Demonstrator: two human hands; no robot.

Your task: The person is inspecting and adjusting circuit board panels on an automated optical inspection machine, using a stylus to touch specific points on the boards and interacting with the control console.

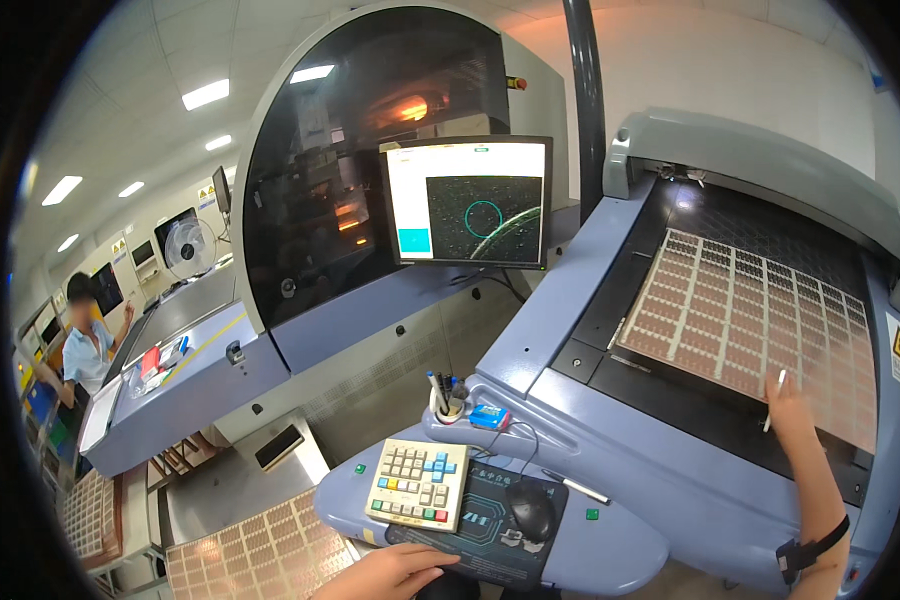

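Note:
My right hand (pixel 792 412) reaches over the near edge of a copper-coloured circuit board panel (pixel 740 315) with a grid of small rectangles. It is closed around a slim white pen-like stick (pixel 781 377); the fingers are slightly blurred. The panel lies on the black bed (pixel 610 375) of a blue-grey machine. My left hand (pixel 395 572) is low in the view, fingers stretched out and holding nothing, at the front edge of the console. Just beyond its fingers are a dark mouse pad (pixel 495 555) and a cream keypad (pixel 417 485) with coloured keys.
A black mouse (pixel 530 508) and a marker (pixel 576 487) lie on the console, behind them a pen cup (pixel 448 402) and a blue box (pixel 489 417). A monitor (pixel 470 205) stands ahead. More panels (pixel 260 550) lie lower left. Another person (pixel 87 350) stands far left.

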